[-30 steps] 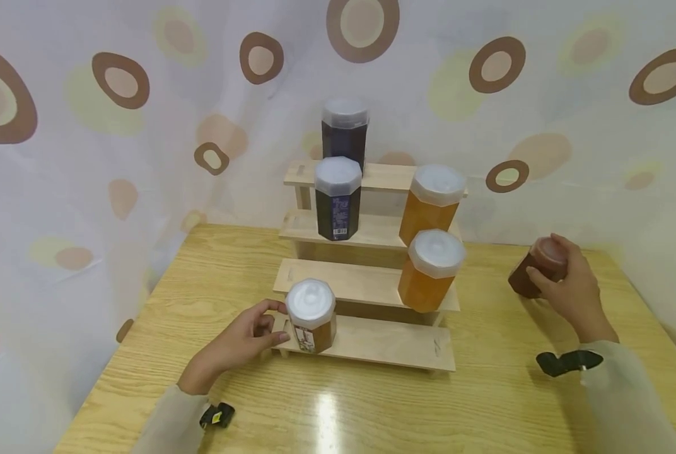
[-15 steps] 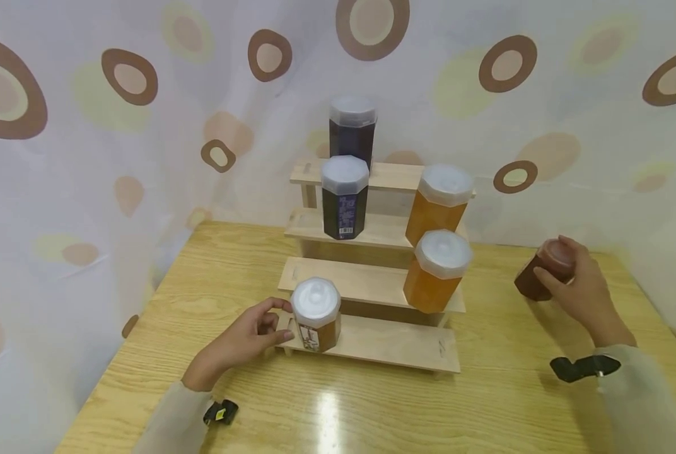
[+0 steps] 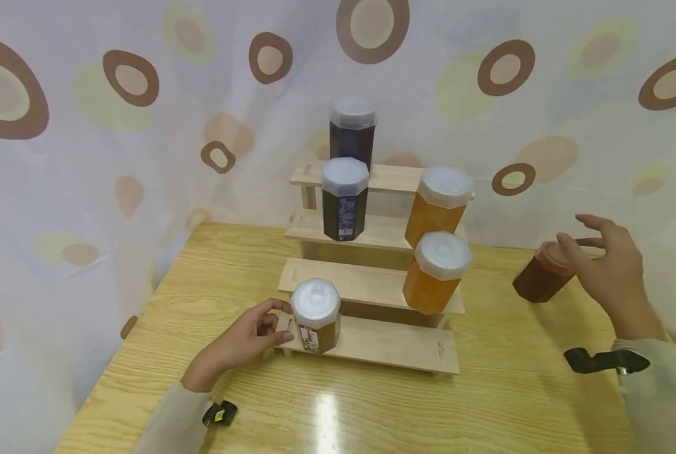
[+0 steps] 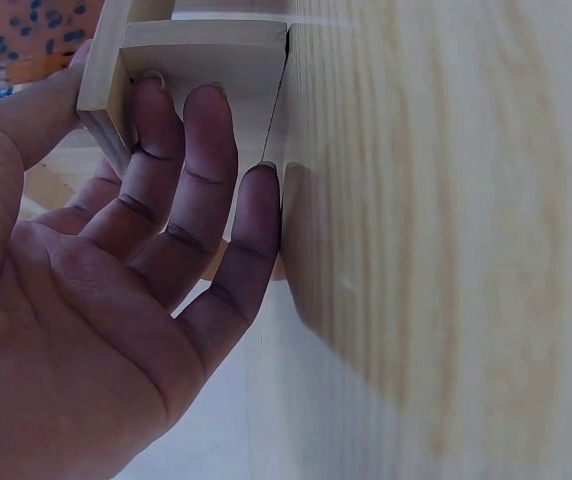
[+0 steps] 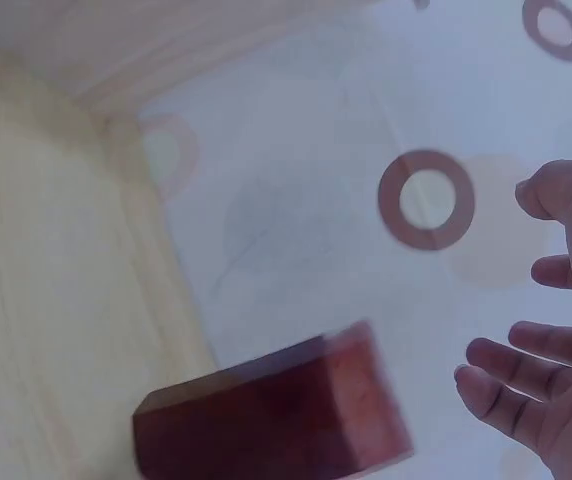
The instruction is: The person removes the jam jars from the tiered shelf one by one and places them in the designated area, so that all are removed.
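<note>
On the lowest step of a wooden stepped stand [image 3: 391, 347], at its left end, is an amber jar with a white lid [image 3: 315, 318]. My left hand [image 3: 247, 337] has its thumb and index finger at the jar's left side. In the left wrist view, the other fingers [image 4: 206, 150] curl below the step beside the stand's leg. A dark red-brown jar [image 3: 542, 274] stands on the table at the right, seen large in the right wrist view. My right hand [image 3: 613, 271] hovers beside it with spread, relaxed fingers; its thumb overlaps the lid in the head view.
Two dark jars [image 3: 345, 205] stand at the left of the upper steps. Two orange jars [image 3: 433, 277] stand at the right, one behind the other. A patterned curtain [image 3: 213, 75] hangs behind the wooden table [image 3: 247, 403].
My right hand has let go of the dark red-brown jar and drawn back to the right, its fingers opening. The left hand stays at the amber jar. The head view has shifted slightly.
</note>
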Tool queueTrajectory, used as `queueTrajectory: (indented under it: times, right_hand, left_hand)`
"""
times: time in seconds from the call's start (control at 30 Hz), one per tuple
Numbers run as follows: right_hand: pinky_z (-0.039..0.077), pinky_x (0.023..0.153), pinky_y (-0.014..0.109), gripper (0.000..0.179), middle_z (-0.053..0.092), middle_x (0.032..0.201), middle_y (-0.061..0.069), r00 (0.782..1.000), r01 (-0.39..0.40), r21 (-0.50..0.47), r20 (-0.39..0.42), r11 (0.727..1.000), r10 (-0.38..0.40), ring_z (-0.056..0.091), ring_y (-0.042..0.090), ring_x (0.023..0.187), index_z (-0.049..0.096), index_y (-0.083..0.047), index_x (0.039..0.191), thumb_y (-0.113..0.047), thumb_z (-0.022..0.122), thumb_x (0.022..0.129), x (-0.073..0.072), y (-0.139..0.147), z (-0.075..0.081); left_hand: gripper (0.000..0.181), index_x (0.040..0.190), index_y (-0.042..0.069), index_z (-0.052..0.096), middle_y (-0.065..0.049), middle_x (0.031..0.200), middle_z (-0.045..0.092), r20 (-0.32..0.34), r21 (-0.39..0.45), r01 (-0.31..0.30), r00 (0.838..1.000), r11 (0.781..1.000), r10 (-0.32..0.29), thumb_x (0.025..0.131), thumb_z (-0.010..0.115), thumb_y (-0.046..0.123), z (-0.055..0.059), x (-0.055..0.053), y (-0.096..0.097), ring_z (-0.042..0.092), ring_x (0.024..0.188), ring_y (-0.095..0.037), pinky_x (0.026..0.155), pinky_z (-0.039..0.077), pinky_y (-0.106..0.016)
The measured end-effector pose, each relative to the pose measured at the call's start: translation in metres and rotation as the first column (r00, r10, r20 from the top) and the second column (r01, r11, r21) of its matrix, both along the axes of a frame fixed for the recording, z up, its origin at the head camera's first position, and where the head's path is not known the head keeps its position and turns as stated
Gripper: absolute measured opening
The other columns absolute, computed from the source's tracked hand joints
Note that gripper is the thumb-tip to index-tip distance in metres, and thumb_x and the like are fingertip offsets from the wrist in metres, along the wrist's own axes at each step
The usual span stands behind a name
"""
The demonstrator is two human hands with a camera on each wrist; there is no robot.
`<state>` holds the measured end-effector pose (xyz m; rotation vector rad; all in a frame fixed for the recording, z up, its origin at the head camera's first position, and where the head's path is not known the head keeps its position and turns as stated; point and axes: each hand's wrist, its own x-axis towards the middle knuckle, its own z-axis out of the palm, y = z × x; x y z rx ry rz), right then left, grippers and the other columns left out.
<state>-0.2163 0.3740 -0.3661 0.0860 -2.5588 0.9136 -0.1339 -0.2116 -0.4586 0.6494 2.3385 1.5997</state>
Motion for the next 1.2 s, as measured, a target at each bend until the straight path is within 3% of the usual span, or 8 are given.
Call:
queueTrajectory:
  times: [0.07, 0.1, 0.3, 0.53, 0.83, 1.2]
  right_hand:
    - [0.035, 0.068, 0.007, 0.056, 0.048, 0.144, 0.026, 1.0, -0.005, -0.005, -0.014, 1.0, 0.005, 0.044, -0.017, 0.093, 0.048, -0.004, 0.151, -0.028, 0.063, 0.102, 0.001, -0.004, 0.008]
    - [0.036, 0.068, 0.005, 0.056, 0.05, 0.145, 0.022, 1.0, -0.013, -0.014, -0.026, 1.0, 0.012, 0.044, -0.019, 0.093, 0.048, -0.006, 0.151, -0.028, 0.064, 0.102, 0.0, -0.007, 0.011]
    - [0.036, 0.077, 0.006, 0.055, 0.057, 0.135, -0.006, 0.995, -0.053, -0.038, -0.089, 0.998, 0.049, 0.048, -0.016, 0.099, 0.05, -0.02, 0.153, -0.026, 0.067, 0.101, -0.001, -0.025, 0.028]
    - [0.038, 0.079, 0.005, 0.056, 0.059, 0.138, 0.013, 0.989, -0.099, -0.044, -0.11, 0.994, 0.094, 0.049, -0.017, 0.099, 0.048, -0.024, 0.154, -0.026, 0.067, 0.101, 0.001, -0.052, 0.056]
    - [0.041, 0.079, 0.008, 0.054, 0.06, 0.136, 0.003, 0.967, -0.204, -0.076, -0.173, 0.976, 0.189, 0.056, -0.008, 0.102, 0.051, -0.028, 0.151, -0.02, 0.067, 0.1, -0.001, -0.087, 0.09]
    - [0.048, 0.071, 0.009, 0.051, 0.058, 0.134, 0.002, 0.943, -0.287, -0.157, -0.222, 0.945, 0.25, 0.062, -0.002, 0.102, 0.053, -0.023, 0.149, -0.015, 0.067, 0.1, -0.012, -0.124, 0.106]
  left_hand:
    - [0.039, 0.133, -0.001, 0.053, 0.001, 0.068, 0.047, 0.0, 0.002, -0.001, 1.0, 1.0, 0.001, 0.099, 0.071, 0.006, 0.0, 0.0, 0.0, 0.041, 0.057, -0.008, 0.054, 0.039, -0.023]
    - [0.039, 0.133, -0.001, 0.053, 0.001, 0.068, 0.047, 0.0, 0.004, -0.001, 1.0, 1.0, 0.001, 0.099, 0.071, 0.006, 0.0, 0.0, 0.0, 0.041, 0.057, -0.008, 0.054, 0.039, -0.023]
    - [0.039, 0.133, -0.001, 0.052, 0.001, 0.068, 0.047, 0.002, 0.012, 0.002, 1.0, 1.0, -0.002, 0.099, 0.071, 0.005, -0.001, 0.0, 0.0, 0.04, 0.057, -0.007, 0.053, 0.038, -0.022]
    - [0.039, 0.133, -0.001, 0.052, 0.001, 0.069, 0.047, 0.005, 0.008, 0.006, 1.0, 1.0, -0.006, 0.1, 0.07, 0.007, -0.001, -0.001, 0.0, 0.041, 0.057, -0.008, 0.053, 0.039, -0.023]
    - [0.039, 0.133, -0.001, 0.052, 0.0, 0.069, 0.048, 0.009, 0.008, 0.0, 1.0, 1.0, -0.001, 0.099, 0.07, 0.006, 0.0, 0.0, 0.0, 0.041, 0.057, -0.008, 0.053, 0.039, -0.023]
    - [0.039, 0.133, 0.0, 0.052, 0.0, 0.069, 0.048, 0.008, 0.002, 0.002, 1.0, 1.0, -0.002, 0.099, 0.07, 0.007, 0.0, 0.0, 0.0, 0.041, 0.057, -0.008, 0.054, 0.039, -0.023]
